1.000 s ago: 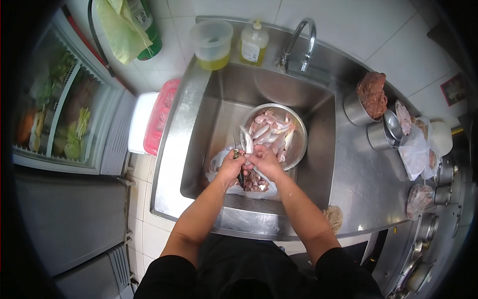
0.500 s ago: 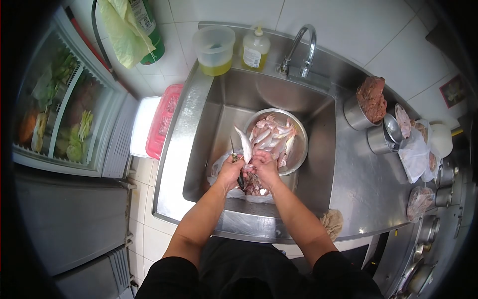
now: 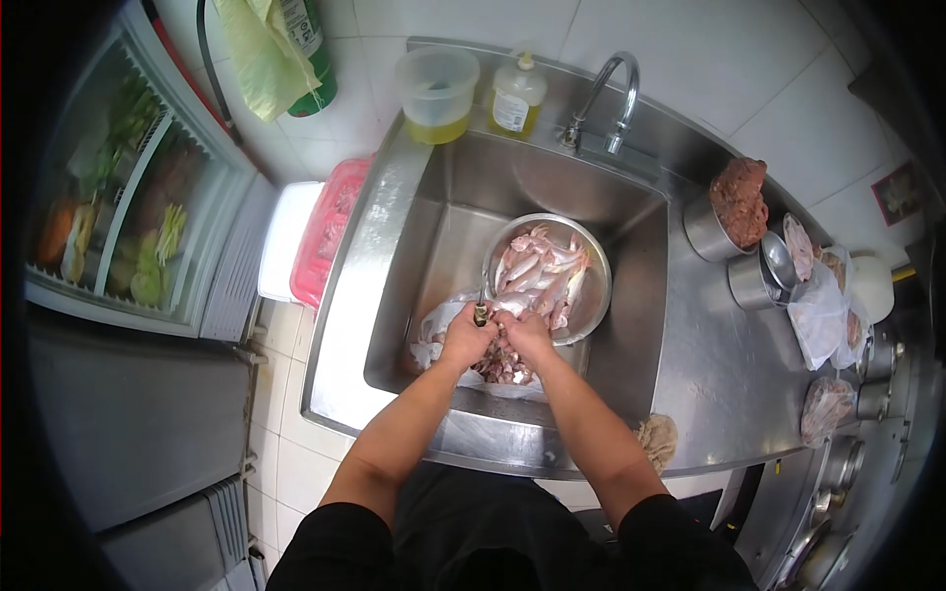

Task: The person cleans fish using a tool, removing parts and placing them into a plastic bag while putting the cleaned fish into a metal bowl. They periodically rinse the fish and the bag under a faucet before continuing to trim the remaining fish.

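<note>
My left hand is closed around the handle of a small knife, its thin blade pointing up and away from me. Beside it, almost touching, my right hand has its fingers closed on a fish, mostly hidden by the hands. Just beyond them, a round metal bowl in the sink holds several pale pinkish fish. Under the hands lies a white plastic bag with reddish fish scraps on it.
The steel sink has a tap behind it. A plastic tub and soap bottle stand at the back left. Metal pots, bagged food and a cloth lie right. A glass-door fridge stands left.
The fish that stood upright between my hands is now lowered and mostly covered by them. My hands have drawn closer together, and the view has shifted slightly.
</note>
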`<state>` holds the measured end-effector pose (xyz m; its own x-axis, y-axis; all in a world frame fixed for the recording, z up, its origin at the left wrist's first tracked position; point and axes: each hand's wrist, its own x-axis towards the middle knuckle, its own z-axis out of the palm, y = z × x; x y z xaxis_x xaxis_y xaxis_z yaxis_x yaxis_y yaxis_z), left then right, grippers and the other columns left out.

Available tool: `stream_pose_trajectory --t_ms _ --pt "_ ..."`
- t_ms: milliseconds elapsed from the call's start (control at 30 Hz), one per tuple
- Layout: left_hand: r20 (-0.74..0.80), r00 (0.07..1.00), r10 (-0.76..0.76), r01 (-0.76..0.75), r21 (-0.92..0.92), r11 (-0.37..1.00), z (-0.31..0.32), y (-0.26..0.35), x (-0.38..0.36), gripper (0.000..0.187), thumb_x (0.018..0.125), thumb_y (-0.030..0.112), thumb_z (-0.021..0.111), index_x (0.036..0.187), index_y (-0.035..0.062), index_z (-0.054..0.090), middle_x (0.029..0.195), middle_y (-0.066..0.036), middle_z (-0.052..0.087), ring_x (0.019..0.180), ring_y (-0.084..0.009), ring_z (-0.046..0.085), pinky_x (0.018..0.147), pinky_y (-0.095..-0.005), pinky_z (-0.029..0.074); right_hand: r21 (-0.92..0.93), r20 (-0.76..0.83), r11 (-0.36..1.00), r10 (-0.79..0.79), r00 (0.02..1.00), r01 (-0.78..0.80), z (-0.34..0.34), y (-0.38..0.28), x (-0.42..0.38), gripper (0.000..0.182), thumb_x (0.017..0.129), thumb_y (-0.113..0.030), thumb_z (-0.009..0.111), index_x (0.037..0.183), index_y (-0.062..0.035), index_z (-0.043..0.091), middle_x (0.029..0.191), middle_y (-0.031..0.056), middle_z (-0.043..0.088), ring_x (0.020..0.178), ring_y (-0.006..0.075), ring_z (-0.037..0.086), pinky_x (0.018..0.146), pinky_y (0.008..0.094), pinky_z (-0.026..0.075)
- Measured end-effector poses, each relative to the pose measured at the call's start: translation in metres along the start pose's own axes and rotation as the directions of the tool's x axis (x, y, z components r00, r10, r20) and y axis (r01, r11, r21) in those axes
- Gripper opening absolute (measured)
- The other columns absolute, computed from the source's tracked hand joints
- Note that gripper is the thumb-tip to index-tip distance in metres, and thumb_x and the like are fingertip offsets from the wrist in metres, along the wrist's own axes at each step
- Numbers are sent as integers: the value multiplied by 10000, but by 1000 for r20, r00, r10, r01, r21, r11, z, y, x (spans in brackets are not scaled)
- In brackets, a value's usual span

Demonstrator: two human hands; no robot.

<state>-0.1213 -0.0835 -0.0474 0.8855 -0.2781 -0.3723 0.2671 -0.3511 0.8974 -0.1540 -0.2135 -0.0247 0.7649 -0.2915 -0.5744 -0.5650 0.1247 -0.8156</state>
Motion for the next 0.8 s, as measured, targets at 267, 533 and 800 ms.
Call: stream_pose_trajectory --t_ms 267,533,800 --pt "39 999 36 -37 19 999 3 -17 4 382 828 228 676 1153 44 594 954 -151 687 879 -271 661 805 -369 504 -74 -136 995 51 989 -62 9 18 12 242 884 -184 592 836 53 594 602 106 576 474 173 545 409 317 429" --pt "164 983 -82 118 -219 969 -4 -14 4 319 861 163 659 1144 24 609 892 -69 666 759 -128 602 661 -286 494 374 259 925 -28 965 -73 -7 28 7 191 926 -106 603 1097 -37 651 861 41 646 653 134 589 560 275 492" --pt "138 990 -12 32 -144 989 5 -32 13 306 878 150 646 1163 49 598 815 -18 632 586 -91 551 502 -248 448 -68 105 993 -85 991 93 -9 20 7 261 847 -92 616 1067 37 672 761 74 644 532 141 579 472 280 472"
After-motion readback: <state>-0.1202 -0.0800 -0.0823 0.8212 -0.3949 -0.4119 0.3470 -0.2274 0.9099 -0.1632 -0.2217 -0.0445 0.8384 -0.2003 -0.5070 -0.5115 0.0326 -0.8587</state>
